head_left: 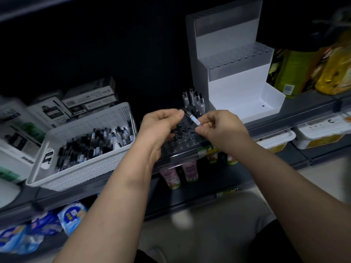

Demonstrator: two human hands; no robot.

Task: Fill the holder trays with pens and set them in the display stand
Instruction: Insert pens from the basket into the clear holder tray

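A clear holder tray (187,138) with rows of round holes lies on the shelf edge below my hands. Several pens (193,100) stand upright in its far right corner. My left hand (161,126) and my right hand (218,124) hold one pen (192,117) between them, slanted just above the tray; each hand pinches one end. A white perforated basket (83,162) full of loose pens (95,145) sits to the left. The white stepped display stand (237,88) rises at the right rear, its two upper steps holding clear trays and its bottom step bare.
Boxed stationery (57,109) is stacked behind the basket. Yellow oil bottles (322,73) stand right of the stand. White tubs (319,133) and pink bottles (180,173) fill lower shelves. Blue packets (47,224) lie at the bottom left.
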